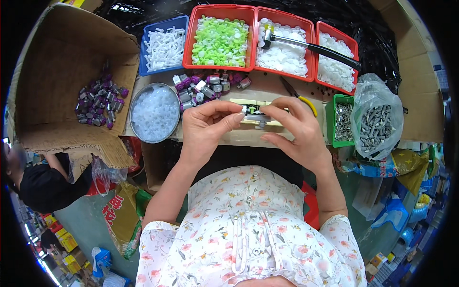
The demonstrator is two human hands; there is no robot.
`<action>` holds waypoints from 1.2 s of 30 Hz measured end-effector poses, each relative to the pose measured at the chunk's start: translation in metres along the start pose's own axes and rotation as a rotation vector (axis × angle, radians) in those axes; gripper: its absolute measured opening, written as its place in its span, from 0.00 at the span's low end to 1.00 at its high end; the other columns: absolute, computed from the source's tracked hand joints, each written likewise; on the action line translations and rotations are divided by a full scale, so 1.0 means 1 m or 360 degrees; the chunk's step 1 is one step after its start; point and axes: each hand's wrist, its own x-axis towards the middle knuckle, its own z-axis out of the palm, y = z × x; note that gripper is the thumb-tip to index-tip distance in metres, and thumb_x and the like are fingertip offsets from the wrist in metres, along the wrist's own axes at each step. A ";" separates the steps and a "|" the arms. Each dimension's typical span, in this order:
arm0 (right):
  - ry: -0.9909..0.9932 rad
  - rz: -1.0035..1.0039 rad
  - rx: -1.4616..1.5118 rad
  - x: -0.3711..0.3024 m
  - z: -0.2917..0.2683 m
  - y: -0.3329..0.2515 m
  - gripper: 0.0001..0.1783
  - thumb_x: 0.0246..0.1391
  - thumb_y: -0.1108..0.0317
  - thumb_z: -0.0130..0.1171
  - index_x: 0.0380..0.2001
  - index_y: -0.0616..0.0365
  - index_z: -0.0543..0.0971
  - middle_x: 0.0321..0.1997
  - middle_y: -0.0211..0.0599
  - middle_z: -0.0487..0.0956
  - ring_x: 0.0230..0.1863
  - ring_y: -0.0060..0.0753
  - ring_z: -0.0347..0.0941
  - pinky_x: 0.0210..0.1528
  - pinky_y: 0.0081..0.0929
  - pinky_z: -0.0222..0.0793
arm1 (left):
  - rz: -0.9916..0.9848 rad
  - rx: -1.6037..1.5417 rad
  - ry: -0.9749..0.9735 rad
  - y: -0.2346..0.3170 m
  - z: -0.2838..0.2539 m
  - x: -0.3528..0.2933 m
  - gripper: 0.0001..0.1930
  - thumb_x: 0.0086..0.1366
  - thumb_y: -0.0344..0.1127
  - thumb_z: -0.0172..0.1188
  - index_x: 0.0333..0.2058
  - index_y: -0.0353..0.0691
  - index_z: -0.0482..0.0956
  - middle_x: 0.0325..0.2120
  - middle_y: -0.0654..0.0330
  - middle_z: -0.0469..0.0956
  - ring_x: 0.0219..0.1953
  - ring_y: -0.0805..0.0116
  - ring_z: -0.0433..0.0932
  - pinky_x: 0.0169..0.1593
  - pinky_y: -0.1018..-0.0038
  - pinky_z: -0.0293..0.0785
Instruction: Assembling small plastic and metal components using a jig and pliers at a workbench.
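Observation:
A cream-coloured fixture [262,102] lies at the near edge of the work surface between my hands. A small grey-and-white assembly with a bit of green sits in it, partly covered by fingers. My left hand [203,131] is closed in a pinch at the fixture's left end, thumb and forefinger on a small white part [244,109]. From the other side, my right hand [299,126] reaches over with its forefinger touching the fixture's contents. Its thumb is held well apart, below the fixture, and I see nothing between thumb and fingers.
Behind stand a blue bin [164,44] and red bins [221,9] of small plastic parts; a hammer [311,47] lies across two. Yellow-handled pliers [307,104], a steel bowl [154,139], loose purple-and-grey pieces [205,90], a green bin [342,142], a screw bag [377,124] and a carton [43,91] surround the hands.

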 end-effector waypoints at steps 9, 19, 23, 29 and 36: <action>-0.0082 -0.0154 -0.0434 -0.012 -0.001 0.009 0.21 0.47 0.66 0.70 0.45 0.58 0.80 0.42 0.34 0.78 0.44 0.38 0.75 0.46 0.37 0.65 | -0.0024 -0.0020 0.0021 -0.009 0.010 -0.001 0.08 0.59 0.21 0.68 0.39 0.32 0.85 0.31 0.60 0.84 0.30 0.75 0.80 0.37 0.81 0.77; 0.0070 0.0164 -0.0227 -0.038 -0.030 0.022 0.30 0.47 0.64 0.73 0.54 0.59 0.77 0.51 0.45 0.77 0.50 0.46 0.75 0.54 0.38 0.70 | 0.0117 0.0505 0.0013 -0.009 0.012 0.007 0.09 0.57 0.18 0.66 0.38 0.27 0.84 0.34 0.58 0.82 0.34 0.74 0.80 0.40 0.80 0.76; 0.0435 0.0410 -0.0179 -0.084 -0.066 0.021 0.27 0.48 0.69 0.71 0.53 0.62 0.78 0.48 0.44 0.79 0.47 0.40 0.77 0.51 0.34 0.72 | 0.0072 0.0381 0.0078 -0.021 -0.008 0.006 0.10 0.59 0.18 0.65 0.41 0.28 0.83 0.35 0.59 0.82 0.35 0.74 0.80 0.40 0.79 0.76; 0.1319 0.0879 -0.0820 -0.190 -0.146 0.033 0.11 0.58 0.75 0.61 0.45 0.60 0.82 0.36 0.28 0.80 0.37 0.17 0.75 0.34 0.17 0.67 | 0.0106 0.0374 -0.0010 -0.024 -0.006 0.013 0.11 0.60 0.21 0.65 0.43 0.30 0.82 0.34 0.59 0.83 0.34 0.74 0.80 0.38 0.80 0.75; 0.1657 0.1123 -0.1191 -0.291 -0.232 0.120 0.08 0.55 0.74 0.62 0.39 0.64 0.82 0.31 0.40 0.78 0.30 0.32 0.77 0.35 0.26 0.72 | 0.0200 0.0545 0.0036 -0.016 0.001 0.018 0.09 0.60 0.20 0.65 0.41 0.28 0.82 0.33 0.59 0.82 0.30 0.75 0.78 0.35 0.81 0.74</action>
